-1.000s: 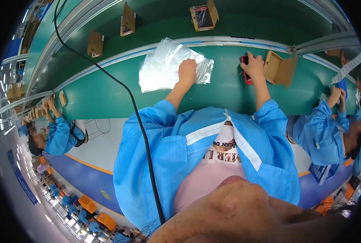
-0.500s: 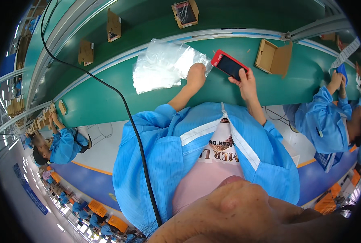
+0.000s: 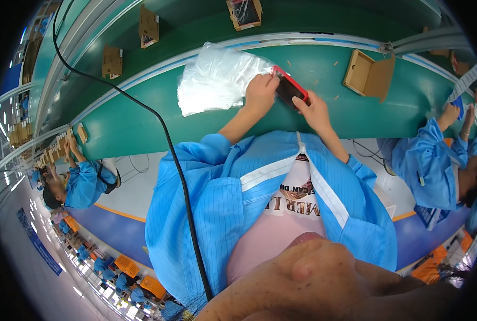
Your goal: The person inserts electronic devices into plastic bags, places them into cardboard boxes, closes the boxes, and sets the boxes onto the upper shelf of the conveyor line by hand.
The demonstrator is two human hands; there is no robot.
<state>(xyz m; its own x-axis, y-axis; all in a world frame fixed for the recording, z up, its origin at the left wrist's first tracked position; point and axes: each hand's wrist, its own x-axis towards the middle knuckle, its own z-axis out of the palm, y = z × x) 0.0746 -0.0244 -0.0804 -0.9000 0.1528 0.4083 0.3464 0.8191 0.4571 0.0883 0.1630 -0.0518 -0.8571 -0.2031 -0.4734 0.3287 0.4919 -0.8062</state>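
Note:
A red handheld device [image 3: 289,88] with a dark screen, phone-like in shape, is tilted above the green bench. My right hand [image 3: 314,111] is closed round its lower right end. At the upper left end, my left hand [image 3: 261,95] has its fingers curled in a pinch on the edge of a clear plastic bag, close against the device. How far the device's corner sits inside the bag is hidden by my fingers. A fanned stack of clear plastic bags [image 3: 209,80] lies on the bench to the left of my left hand.
An opened cardboard box [image 3: 358,75] stands on the bench to the right. Beyond the rail, several small boxes, one a box with a wrapped device [image 3: 245,13], sit on a green belt. A black cable [image 3: 158,120] hangs across the left. Co-workers [image 3: 428,160] sit on both sides.
The device has moved left and turned steeper, meeting my left hand. My left hand has risen slightly from the stack to the device's upper end.

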